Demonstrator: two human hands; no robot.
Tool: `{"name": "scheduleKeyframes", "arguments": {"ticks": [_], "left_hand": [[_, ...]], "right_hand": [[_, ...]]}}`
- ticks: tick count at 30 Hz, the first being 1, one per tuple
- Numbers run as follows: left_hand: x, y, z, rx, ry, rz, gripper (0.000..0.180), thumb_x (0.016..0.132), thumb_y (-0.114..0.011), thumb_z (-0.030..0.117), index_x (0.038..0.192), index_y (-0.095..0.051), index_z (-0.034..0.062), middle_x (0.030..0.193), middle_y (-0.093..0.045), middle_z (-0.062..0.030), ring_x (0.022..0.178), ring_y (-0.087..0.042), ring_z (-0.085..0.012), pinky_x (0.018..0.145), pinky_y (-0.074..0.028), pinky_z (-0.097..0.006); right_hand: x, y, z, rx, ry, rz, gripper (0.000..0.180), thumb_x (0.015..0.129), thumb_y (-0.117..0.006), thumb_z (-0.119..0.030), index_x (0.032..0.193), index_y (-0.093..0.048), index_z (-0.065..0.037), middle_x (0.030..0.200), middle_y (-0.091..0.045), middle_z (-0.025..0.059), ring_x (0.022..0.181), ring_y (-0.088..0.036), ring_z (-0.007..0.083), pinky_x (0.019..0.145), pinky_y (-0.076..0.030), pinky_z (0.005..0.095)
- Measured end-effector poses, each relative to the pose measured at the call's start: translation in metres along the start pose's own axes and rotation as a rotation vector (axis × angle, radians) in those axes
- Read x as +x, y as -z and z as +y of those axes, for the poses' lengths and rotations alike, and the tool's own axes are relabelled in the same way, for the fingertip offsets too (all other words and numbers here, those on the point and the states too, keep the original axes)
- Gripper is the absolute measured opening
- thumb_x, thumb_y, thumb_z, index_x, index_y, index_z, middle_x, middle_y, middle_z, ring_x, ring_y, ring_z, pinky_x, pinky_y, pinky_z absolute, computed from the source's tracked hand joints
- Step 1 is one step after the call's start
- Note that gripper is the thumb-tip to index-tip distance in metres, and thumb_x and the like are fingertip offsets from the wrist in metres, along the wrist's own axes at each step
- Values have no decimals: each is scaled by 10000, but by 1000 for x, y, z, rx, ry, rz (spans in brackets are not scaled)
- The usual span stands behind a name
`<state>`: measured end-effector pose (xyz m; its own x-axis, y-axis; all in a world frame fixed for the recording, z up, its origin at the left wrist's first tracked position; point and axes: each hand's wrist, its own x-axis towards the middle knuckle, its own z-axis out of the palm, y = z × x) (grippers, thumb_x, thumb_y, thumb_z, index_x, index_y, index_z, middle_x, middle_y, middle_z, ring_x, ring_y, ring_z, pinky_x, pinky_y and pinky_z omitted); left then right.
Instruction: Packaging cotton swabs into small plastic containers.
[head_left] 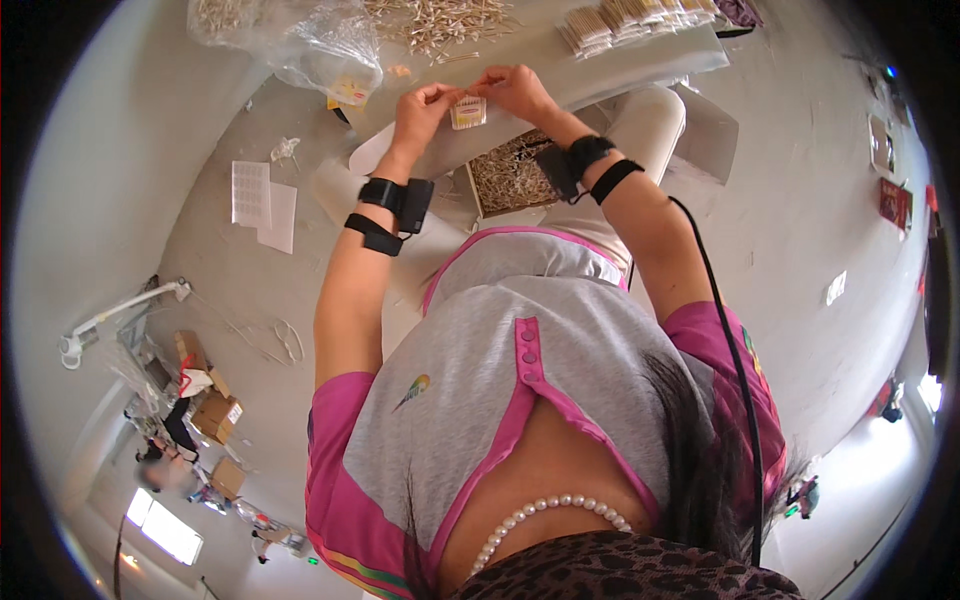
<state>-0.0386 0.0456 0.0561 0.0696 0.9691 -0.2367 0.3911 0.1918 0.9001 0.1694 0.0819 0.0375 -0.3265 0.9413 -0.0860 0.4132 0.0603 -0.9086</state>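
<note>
At the near edge of the table, a small clear packet of cotton swabs (pixel 468 113) with a pale yellow and white label hangs between my hands. My left hand (pixel 422 108) pinches its upper left corner with thumb and fingertips. The fingers of my right hand (pixel 513 92) are closed at its upper right corner. The very tips of the fingers and the packet's top edge are too small to make out well. Beyond my hands lies a heap of loose cotton swabs (pixel 440 25) on the table.
Filled packets (pixel 632 22) lie stacked at the table's right. A clear plastic bag (pixel 325 45) slumps at its left. Below the table edge, an open box (pixel 510 180) holds many swabs. Paper sheets (pixel 250 195) lie on the floor, and cardboard boxes (pixel 215 415) stand farther left.
</note>
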Motion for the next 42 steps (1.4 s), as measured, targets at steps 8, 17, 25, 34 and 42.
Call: {"name": "scheduleKeyframes", "arguments": {"ticks": [8,17,25,34,42], "left_hand": [[13,38,43,-610,449,-336,137,924,-695,168,1003,-721,59,963,-730,-34,843,-679,-106,744,-525,-234],[13,43,61,-658,561,-346,92,880,-679,183,891,-699,93,809,-708,-29,702,-639,-125,551,-458,-266],[16,44,69,-757,566,-410,92,901,-647,146,884,-677,61,813,-697,-38,676,-622,-121,528,-440,-255],[-9,42,117,-674,452,-146,97,928,-629,131,931,-656,37,821,-685,-43,666,-633,-123,546,-480,-233],[0,56,144,-647,290,-248,152,922,-627,158,1002,-681,40,964,-733,-80,914,-710,-214,837,-579,-363]], "right_hand": [[9,26,-41,952,-609,-430,121,916,-733,-116,979,-735,-14,893,-683,35,758,-640,118,661,-554,225],[0,26,-49,1276,-630,-523,99,941,-694,-77,958,-670,17,841,-654,50,729,-616,110,662,-550,219],[8,27,-45,1286,-624,-556,126,964,-672,-108,962,-657,17,857,-646,50,726,-609,117,680,-560,234],[30,40,-63,1037,-374,-603,201,944,-709,-240,943,-697,-40,824,-665,28,741,-633,110,681,-553,221],[134,172,-78,637,-104,-262,264,990,-654,-279,975,-709,-21,902,-724,104,782,-694,195,676,-573,289]]}}
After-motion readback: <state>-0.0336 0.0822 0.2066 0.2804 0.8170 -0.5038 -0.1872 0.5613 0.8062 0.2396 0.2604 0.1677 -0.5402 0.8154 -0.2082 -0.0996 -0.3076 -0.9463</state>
